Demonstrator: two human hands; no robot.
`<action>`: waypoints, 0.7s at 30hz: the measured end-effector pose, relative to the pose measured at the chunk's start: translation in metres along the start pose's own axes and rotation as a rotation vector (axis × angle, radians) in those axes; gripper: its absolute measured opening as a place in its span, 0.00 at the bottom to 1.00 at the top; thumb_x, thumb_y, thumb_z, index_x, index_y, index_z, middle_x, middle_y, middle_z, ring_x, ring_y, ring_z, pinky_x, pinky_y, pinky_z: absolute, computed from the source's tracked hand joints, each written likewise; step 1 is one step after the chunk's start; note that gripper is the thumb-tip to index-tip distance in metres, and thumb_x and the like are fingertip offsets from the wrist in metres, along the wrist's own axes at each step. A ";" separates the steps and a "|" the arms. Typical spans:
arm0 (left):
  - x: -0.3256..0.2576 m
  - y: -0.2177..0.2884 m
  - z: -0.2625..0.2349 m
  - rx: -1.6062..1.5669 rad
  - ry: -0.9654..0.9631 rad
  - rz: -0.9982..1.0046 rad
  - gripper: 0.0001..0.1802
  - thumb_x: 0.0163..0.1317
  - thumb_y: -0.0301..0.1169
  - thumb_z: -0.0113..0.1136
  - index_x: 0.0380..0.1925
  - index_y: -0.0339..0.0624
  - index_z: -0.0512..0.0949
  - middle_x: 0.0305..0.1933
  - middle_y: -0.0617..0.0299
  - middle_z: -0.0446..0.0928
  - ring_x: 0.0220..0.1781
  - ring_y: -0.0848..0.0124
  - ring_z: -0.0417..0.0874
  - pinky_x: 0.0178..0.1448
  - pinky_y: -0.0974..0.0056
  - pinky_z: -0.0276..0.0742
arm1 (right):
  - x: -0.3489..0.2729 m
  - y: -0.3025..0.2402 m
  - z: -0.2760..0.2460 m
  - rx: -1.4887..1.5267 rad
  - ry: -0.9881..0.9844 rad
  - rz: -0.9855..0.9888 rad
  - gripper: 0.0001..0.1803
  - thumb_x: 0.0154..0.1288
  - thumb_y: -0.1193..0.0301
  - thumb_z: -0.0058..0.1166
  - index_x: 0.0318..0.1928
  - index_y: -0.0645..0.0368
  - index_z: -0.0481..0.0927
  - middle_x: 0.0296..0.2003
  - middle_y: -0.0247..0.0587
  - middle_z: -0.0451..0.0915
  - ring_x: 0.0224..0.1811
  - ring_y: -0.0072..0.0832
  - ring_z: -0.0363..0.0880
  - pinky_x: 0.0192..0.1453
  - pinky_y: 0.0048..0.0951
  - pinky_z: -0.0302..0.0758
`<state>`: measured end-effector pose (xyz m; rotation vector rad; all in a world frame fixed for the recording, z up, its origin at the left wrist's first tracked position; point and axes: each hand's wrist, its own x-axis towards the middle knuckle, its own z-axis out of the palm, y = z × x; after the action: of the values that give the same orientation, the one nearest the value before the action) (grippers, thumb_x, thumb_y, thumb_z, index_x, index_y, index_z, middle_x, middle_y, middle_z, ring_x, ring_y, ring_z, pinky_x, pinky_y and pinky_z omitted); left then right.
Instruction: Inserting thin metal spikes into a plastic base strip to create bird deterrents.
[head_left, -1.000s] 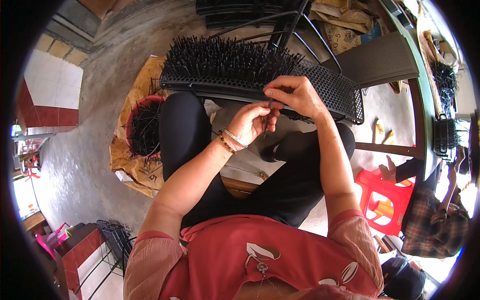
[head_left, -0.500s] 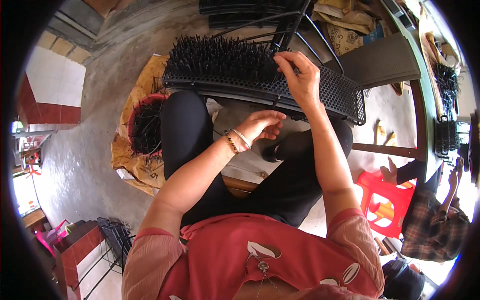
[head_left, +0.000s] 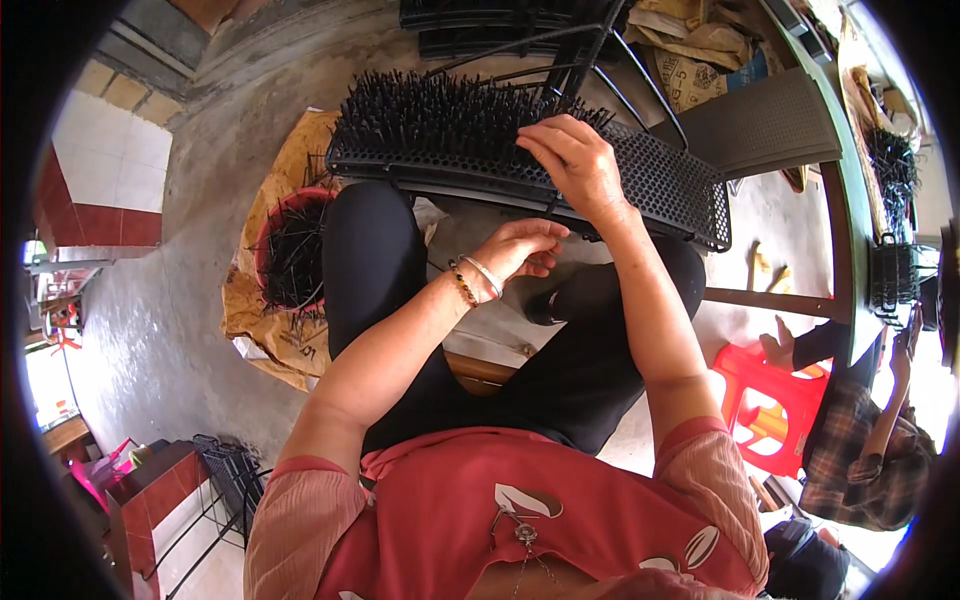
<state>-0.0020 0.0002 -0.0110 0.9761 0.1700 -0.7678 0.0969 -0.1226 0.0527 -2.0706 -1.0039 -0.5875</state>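
A long black perforated rack [head_left: 655, 168] stretches in front of me above my knees. Thin black sticks [head_left: 430, 110] stand upright and crowded in its left and middle holes. My right hand [head_left: 580, 165] is over the rack at the near right side of the sticks, thumb and fingertips pinched together; whatever is between them is too small to make out. Just below the rack's near edge is my left hand [head_left: 522, 252], its fingers curled and drawn toward the thumb. I cannot see what it holds, if anything.
A red tub [head_left: 268, 240] of loose black sticks stands on brown paper [head_left: 240, 315] at my left. Behind the rack is a black metal frame [head_left: 570, 60]. At right are a green-edged table [head_left: 850, 330], a red plastic stool [head_left: 740, 400] and another person [head_left: 865, 455].
My right hand has moved left and slightly nearer along the rack, staying pinched. My left hand has hardly moved. The person at right has shifted a little.
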 end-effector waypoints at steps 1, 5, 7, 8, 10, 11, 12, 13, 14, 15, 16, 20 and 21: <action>0.000 -0.001 0.000 -0.001 0.001 0.001 0.14 0.64 0.32 0.52 0.49 0.43 0.75 0.38 0.68 0.76 0.37 0.79 0.77 0.44 0.71 0.75 | 0.000 0.000 0.001 0.000 0.000 0.000 0.07 0.54 0.74 0.61 0.36 0.59 0.82 0.32 0.39 0.79 0.32 0.34 0.78 0.36 0.29 0.75; 0.001 -0.001 0.001 0.008 0.003 0.003 0.14 0.64 0.31 0.52 0.49 0.43 0.75 0.38 0.68 0.77 0.36 0.79 0.77 0.43 0.71 0.75 | -0.003 0.000 -0.001 -0.087 -0.076 -0.047 0.08 0.53 0.74 0.61 0.36 0.58 0.82 0.32 0.38 0.77 0.31 0.35 0.77 0.36 0.30 0.75; 0.001 0.000 0.001 0.008 0.006 0.000 0.14 0.64 0.31 0.52 0.49 0.43 0.75 0.38 0.68 0.77 0.36 0.79 0.77 0.44 0.71 0.75 | -0.002 0.000 -0.005 -0.085 -0.088 -0.046 0.08 0.53 0.74 0.62 0.36 0.59 0.83 0.33 0.38 0.76 0.32 0.34 0.77 0.36 0.29 0.75; 0.001 0.000 0.001 0.007 0.011 -0.003 0.15 0.64 0.31 0.52 0.49 0.43 0.75 0.38 0.68 0.77 0.36 0.79 0.77 0.44 0.71 0.75 | -0.002 0.000 -0.008 -0.042 -0.029 0.001 0.08 0.53 0.75 0.62 0.35 0.59 0.83 0.33 0.39 0.76 0.31 0.33 0.77 0.35 0.28 0.75; -0.001 0.001 -0.001 0.009 0.026 0.003 0.15 0.64 0.32 0.52 0.50 0.43 0.75 0.38 0.68 0.77 0.36 0.79 0.77 0.44 0.71 0.75 | 0.001 -0.004 -0.010 0.031 0.085 0.118 0.07 0.53 0.77 0.63 0.35 0.60 0.83 0.33 0.40 0.76 0.30 0.31 0.77 0.34 0.26 0.75; -0.004 0.001 -0.003 0.012 0.041 0.007 0.15 0.64 0.32 0.52 0.50 0.42 0.75 0.38 0.68 0.77 0.36 0.79 0.77 0.44 0.70 0.75 | 0.003 -0.006 -0.010 0.075 0.126 0.167 0.07 0.53 0.77 0.62 0.35 0.61 0.83 0.33 0.40 0.77 0.30 0.28 0.77 0.33 0.24 0.74; -0.009 0.005 -0.004 0.008 0.058 0.016 0.15 0.64 0.32 0.52 0.50 0.42 0.75 0.38 0.68 0.77 0.36 0.79 0.77 0.44 0.70 0.75 | 0.003 -0.002 -0.009 0.038 0.152 0.158 0.07 0.54 0.77 0.62 0.36 0.61 0.83 0.32 0.40 0.78 0.30 0.27 0.77 0.33 0.23 0.74; -0.016 0.009 -0.005 0.011 0.056 0.047 0.15 0.64 0.32 0.52 0.50 0.42 0.75 0.38 0.67 0.77 0.37 0.78 0.77 0.45 0.70 0.76 | 0.004 0.003 -0.008 0.010 0.175 0.150 0.07 0.54 0.77 0.61 0.36 0.62 0.83 0.32 0.40 0.78 0.30 0.26 0.77 0.33 0.22 0.73; -0.023 0.013 -0.007 0.014 0.060 0.080 0.16 0.63 0.32 0.52 0.50 0.42 0.74 0.38 0.67 0.77 0.37 0.78 0.78 0.45 0.70 0.76 | 0.003 0.006 -0.009 -0.014 0.173 0.180 0.07 0.55 0.77 0.61 0.36 0.62 0.82 0.33 0.40 0.78 0.30 0.25 0.77 0.33 0.22 0.73; -0.029 0.020 -0.014 0.010 0.050 0.130 0.16 0.63 0.30 0.52 0.50 0.41 0.74 0.38 0.66 0.77 0.37 0.77 0.78 0.43 0.70 0.77 | 0.004 0.003 -0.009 -0.018 0.166 0.204 0.07 0.56 0.77 0.61 0.37 0.63 0.82 0.33 0.40 0.79 0.30 0.24 0.77 0.33 0.22 0.73; -0.039 0.032 -0.014 -0.001 0.064 0.202 0.15 0.63 0.30 0.52 0.50 0.40 0.74 0.38 0.65 0.77 0.36 0.77 0.78 0.42 0.70 0.77 | 0.003 0.002 -0.012 -0.030 0.146 0.237 0.07 0.56 0.77 0.60 0.37 0.63 0.82 0.33 0.40 0.79 0.31 0.24 0.77 0.34 0.22 0.73; -0.100 0.098 -0.027 -0.010 0.293 0.666 0.11 0.61 0.27 0.54 0.43 0.37 0.76 0.34 0.62 0.78 0.32 0.75 0.79 0.38 0.69 0.79 | -0.005 0.007 -0.026 -0.078 0.154 0.252 0.06 0.59 0.76 0.58 0.38 0.63 0.82 0.33 0.40 0.79 0.33 0.25 0.77 0.36 0.22 0.73; -0.117 0.109 -0.045 0.009 0.391 0.800 0.11 0.60 0.26 0.55 0.43 0.37 0.76 0.33 0.61 0.78 0.32 0.74 0.79 0.37 0.69 0.79 | -0.006 0.007 -0.027 -0.070 0.175 0.255 0.06 0.59 0.76 0.58 0.38 0.63 0.82 0.32 0.40 0.79 0.31 0.26 0.77 0.36 0.23 0.73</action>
<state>-0.0067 0.1305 0.0912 1.0822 0.0987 0.1580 0.0971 -0.1495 0.0617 -2.1235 -0.6155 -0.6649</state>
